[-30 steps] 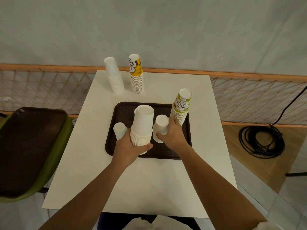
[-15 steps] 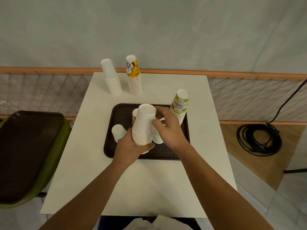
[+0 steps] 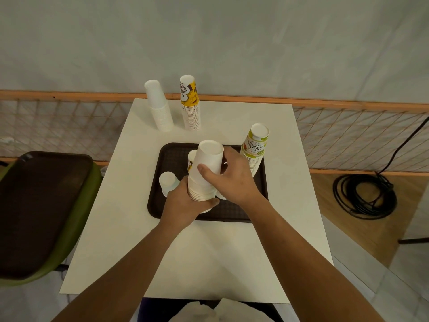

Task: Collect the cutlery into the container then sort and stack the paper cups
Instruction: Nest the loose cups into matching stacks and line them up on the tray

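Both your left hand (image 3: 185, 202) and right hand (image 3: 232, 180) grip an upturned stack of white paper cups (image 3: 206, 166). They look light and crushable, so squeeze gently near the rims.

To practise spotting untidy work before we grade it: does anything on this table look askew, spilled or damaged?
Nothing is spilled or damaged. The white cup stack gripped by the left hand and right hand tilts over the brown tray; the green-printed stack at the tray's right edge leans too.
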`<state>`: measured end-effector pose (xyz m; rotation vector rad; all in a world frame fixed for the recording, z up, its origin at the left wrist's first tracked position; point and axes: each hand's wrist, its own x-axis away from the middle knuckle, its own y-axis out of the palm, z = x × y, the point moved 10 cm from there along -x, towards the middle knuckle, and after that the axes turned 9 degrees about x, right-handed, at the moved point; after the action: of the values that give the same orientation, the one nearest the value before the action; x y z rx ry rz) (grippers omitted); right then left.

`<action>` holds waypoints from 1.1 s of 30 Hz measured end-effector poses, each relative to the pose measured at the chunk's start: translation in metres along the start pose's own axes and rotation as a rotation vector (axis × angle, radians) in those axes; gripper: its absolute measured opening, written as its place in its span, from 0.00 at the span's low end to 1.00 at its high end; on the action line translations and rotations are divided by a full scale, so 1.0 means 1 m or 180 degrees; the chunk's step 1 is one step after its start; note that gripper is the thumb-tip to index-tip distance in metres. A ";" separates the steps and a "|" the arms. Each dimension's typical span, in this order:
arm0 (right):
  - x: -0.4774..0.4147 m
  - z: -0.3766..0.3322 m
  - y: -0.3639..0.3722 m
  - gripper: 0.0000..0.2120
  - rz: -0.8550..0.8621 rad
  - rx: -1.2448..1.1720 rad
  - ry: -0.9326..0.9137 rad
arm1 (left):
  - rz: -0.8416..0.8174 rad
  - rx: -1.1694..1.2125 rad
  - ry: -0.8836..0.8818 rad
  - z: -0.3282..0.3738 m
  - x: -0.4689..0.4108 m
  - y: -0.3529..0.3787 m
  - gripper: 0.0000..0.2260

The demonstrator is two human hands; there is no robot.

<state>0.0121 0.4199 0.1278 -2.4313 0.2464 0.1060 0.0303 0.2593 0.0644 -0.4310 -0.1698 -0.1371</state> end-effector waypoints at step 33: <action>0.004 0.070 -0.047 0.21 0.0926 -0.0428 0.0927 | 0.0094 0.0057 -0.0089 -0.016 -0.001 0.002 0.34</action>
<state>0.0253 0.4995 0.1029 -2.5244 0.7451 -0.1080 0.0323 0.2539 0.0488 -0.4175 -0.1919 -0.1006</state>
